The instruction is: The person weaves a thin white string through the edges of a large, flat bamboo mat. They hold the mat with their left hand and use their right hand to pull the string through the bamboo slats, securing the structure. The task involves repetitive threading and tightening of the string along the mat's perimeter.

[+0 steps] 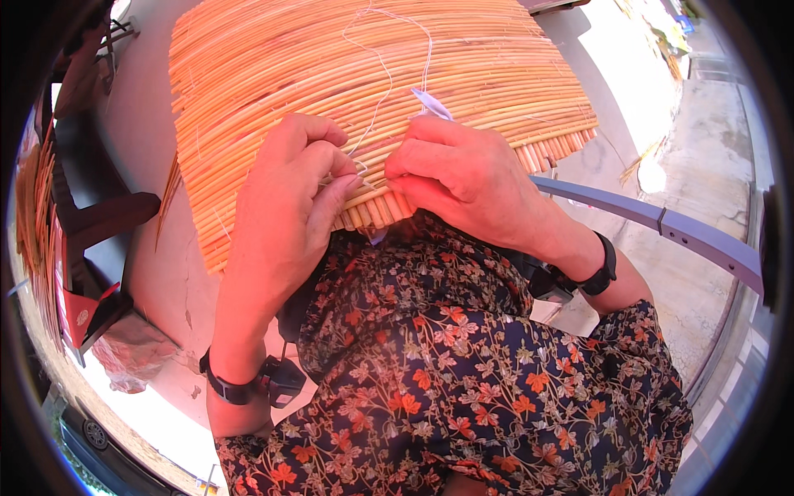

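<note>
A mat of thin yellow-brown reed stalks (273, 91), laid side by side, spreads out before me with its near edge close to my lap. At that edge my left hand (302, 178) pinches white thread (361, 169) between thumb and forefinger. My right hand (463, 178) is closed just to the right, its fingertips against the stalks; what they pinch is hidden. A pale lilac pointed piece (432, 104) shows above the right knuckles; whether that hand holds it I cannot tell. Loose thread loops across the mat from this piece back toward my left hand.
Left of the mat stands a dark chair (107, 215), with a bundle of stalks (33, 198) beyond it. A grey-purple curved bar (653, 217) runs out to the right. Crumpled reddish plastic (134, 351) lies on the floor at lower left.
</note>
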The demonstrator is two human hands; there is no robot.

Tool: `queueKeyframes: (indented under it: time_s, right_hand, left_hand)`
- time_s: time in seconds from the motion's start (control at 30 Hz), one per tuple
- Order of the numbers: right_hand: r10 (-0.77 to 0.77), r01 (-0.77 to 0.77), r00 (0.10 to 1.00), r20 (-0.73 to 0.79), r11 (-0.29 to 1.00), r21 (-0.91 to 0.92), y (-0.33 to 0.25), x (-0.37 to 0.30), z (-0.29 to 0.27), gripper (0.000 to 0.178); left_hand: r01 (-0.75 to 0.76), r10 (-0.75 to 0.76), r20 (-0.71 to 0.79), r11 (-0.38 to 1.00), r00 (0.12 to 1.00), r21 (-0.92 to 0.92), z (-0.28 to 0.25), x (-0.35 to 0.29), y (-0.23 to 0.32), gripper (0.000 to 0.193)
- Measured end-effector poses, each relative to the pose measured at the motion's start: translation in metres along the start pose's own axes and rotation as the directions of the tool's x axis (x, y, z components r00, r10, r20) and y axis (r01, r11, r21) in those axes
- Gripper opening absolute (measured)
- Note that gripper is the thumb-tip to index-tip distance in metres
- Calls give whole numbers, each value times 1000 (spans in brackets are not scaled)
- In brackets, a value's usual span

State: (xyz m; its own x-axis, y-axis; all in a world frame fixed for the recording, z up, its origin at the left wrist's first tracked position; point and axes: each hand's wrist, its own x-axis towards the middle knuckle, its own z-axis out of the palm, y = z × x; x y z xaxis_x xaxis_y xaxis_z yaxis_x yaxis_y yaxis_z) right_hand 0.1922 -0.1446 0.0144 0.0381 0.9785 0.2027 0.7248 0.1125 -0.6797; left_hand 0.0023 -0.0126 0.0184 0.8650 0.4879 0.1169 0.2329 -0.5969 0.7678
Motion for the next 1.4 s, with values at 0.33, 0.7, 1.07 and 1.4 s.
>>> queueKeyframes:
  time_s: [0.33,0.7,1.07,1.4]
  right_hand:
    - [-28,28,1000,-1,999,-19,-1,2,1,8]
    - [-39,39,999,1,999,-13,0,3,1,10]
    - [-95,129,982,164,969,-210,-6,13,-14,6]
    - [-214,321,923,319,886,-334,-10,33,-19,9]
  left_hand:
    - [289,-332,-187,931,924,-225,-42,12,-9,12]
    - [307,-344,-56,892,937,-332,-21,-59,24,16]
    - [390,-633,324,-37,704,-920,70,-54,-5,47]
    - [396,-724,245,41,644,-917,76,-47,0,36]
